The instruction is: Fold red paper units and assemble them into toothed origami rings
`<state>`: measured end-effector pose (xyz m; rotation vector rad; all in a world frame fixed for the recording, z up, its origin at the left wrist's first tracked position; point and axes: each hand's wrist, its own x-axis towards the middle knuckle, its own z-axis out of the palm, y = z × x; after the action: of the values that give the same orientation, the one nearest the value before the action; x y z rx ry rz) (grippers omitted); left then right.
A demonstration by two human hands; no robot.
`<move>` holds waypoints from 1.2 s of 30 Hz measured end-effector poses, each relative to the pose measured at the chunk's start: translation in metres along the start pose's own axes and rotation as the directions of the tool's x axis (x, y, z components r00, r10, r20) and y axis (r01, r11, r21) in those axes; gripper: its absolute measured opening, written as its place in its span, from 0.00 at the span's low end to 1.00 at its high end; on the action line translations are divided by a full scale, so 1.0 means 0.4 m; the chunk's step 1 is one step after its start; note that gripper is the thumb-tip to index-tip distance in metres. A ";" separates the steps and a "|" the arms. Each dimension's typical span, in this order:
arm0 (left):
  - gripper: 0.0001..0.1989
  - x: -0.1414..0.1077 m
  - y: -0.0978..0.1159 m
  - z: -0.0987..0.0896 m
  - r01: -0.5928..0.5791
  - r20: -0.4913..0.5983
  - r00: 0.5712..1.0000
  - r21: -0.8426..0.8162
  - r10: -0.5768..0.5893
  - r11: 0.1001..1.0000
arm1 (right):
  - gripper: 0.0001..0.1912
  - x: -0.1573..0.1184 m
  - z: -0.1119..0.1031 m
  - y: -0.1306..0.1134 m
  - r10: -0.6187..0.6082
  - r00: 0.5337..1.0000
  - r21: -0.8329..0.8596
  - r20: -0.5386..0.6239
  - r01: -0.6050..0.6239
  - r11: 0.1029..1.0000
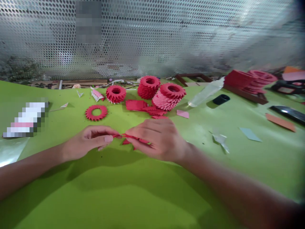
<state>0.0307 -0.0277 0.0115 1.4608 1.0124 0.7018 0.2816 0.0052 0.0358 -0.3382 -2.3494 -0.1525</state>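
My left hand (91, 140) pinches a small folded red paper piece between thumb and fingers. Close beside it, my right hand (157, 140) is closed on another folded red paper piece (130, 136), and the two pieces meet or nearly meet at the tips. Under my right fingers, more red paper (126, 142) shows in part on the table. Just beyond my hands lie a flat red paper ring (96, 112) with a toothed edge and a stack of red paper (136, 105). Behind them stand toothed paper rings in red (116, 93), red (149, 86) and red-pink (169, 96).
On the green table (133, 197), a clear glue bottle (206, 92) lies beside a black cap (221, 99). Farther right are a brown tray (247, 94) with red and pink paper, black-handled scissors (286, 86) and paper scraps. A blurred-out phone-like object (27, 119) lies left.
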 end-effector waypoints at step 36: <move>0.17 -0.002 0.002 0.003 0.001 0.020 1.000 0.073 -0.002 0.997 | 0.07 -0.021 0.022 0.003 -0.076 0.994 -0.111 0.073 0.084 0.990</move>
<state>0.0315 -0.0290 0.0124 1.5269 1.0329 0.6543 0.2818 0.0065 0.0239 -0.3083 -2.4295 -0.3191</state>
